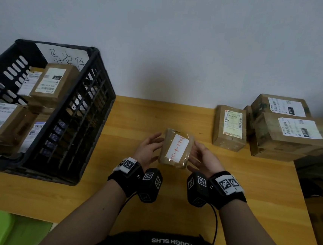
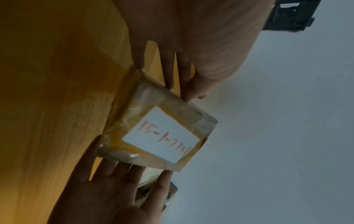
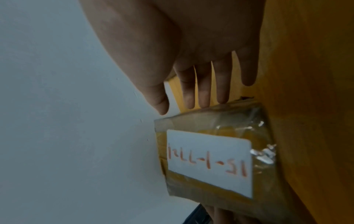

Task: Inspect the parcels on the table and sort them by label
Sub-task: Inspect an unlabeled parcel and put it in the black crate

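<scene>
From the head view, a small taped parcel is held above the worktop between the left hand and right hand, straight fingers pressing its sides. Left wrist: its white label faces up. Right wrist: fingers touch its edge.

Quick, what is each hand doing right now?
Left hand: open, straight fingers touching the small parcel.
Right hand: open, straight fingers touching the same parcel on its other side.
</scene>
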